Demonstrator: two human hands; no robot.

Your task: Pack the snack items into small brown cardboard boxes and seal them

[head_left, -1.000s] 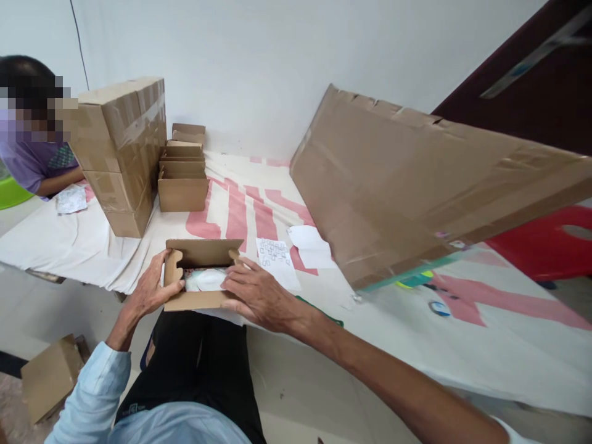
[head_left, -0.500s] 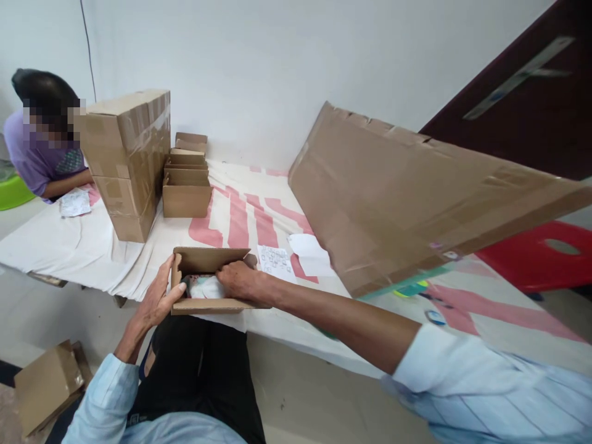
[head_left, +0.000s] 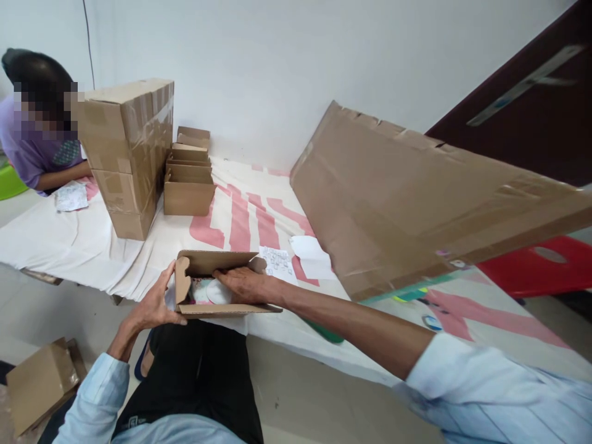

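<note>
A small open cardboard box sits at the near edge of the table with its flaps up. My left hand grips the box's left end, thumb at the near corner and fingers behind. Inside lies a white item with a coloured print, partly covered; I cannot tell its kind. My right hand reaches into the box from the right, fingers stretched out flat over that item. Some of those fingers are hidden by the box and the hand itself.
Taped cartons are stacked at the left, beside several open small boxes. Printed papers lie beyond my box. A large cardboard sheet leans at the right, near a red stool. A co-worker sits at the far left.
My right hand has gone from closed to fingers stretched out inside the box. My left thumb has left the box's inside and now rests at its near corner.
</note>
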